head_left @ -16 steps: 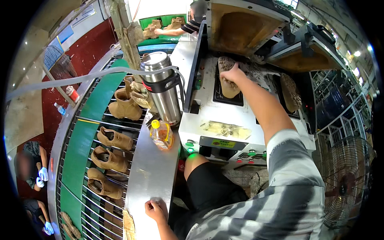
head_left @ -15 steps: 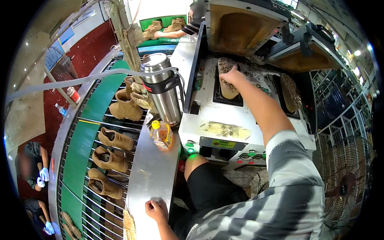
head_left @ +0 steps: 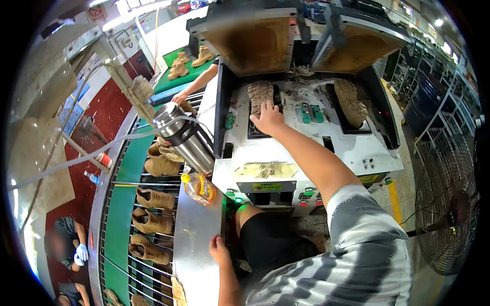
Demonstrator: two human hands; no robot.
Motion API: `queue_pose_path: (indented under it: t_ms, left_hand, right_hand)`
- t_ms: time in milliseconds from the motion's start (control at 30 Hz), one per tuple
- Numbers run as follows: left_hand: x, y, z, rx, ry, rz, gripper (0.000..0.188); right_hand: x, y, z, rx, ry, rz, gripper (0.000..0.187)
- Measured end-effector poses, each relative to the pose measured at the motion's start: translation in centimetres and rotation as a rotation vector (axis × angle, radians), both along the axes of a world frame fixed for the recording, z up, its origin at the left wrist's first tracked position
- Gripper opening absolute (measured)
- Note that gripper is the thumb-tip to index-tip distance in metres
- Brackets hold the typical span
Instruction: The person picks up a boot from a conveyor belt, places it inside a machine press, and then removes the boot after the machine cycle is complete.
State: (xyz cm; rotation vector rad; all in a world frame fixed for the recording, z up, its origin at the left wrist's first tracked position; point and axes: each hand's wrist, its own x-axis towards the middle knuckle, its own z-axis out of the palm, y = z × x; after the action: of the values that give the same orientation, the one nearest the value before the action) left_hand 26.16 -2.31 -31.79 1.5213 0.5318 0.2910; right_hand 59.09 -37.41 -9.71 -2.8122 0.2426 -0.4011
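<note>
Ahead, two soles (head_left: 261, 95), hand (head_left: 268, 119) on one

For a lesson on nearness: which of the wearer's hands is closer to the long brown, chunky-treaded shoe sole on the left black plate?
Right. The right hand lies over the near end of the sole; the left hand is farther off, by the grey metal tabletop.

It was a shoe-factory workshop — brown boots (head_left: 158, 223) stood along a conveyor (head_left: 122, 214) at eight o'clock, treaded soles (head_left: 259, 92) faced up in a two-lidded machine (head_left: 293, 99) at one, and a caged fan (head_left: 453, 216) stood at four.
</note>
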Motion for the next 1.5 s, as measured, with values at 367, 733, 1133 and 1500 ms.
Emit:
queue_pose_path:
  t_ms: [367, 733, 1133, 1500]
  left_hand:
    - [10.4, -12.1, 8.1, -0.769, -0.153, -0.4, 0.062]
    - [-0.8, -1.3, 1.4, -0.448, 0.162, -0.106, 0.016]
    - [-7.1, 4.7, 0.6, -0.527, -0.114, 0.041, 0.014]
    - [-6.3, -3.0, 7.6, -0.468, -0.049, -0.629, 0.034]
  right_hand:
    - [-11.8, -17.6, -0.1, 0.059, -0.523, -0.039, 0.039]
    - [-7.7, -33.1, 7.2, -0.009, 0.229, -0.451, 0.091]
    - [-19.7, -27.9, 0.5, -0.129, -0.759, -0.462, 0.098]
    - [-29.9, -12.3, -4.3, 0.679, -0.846, 0.034, 0.045]
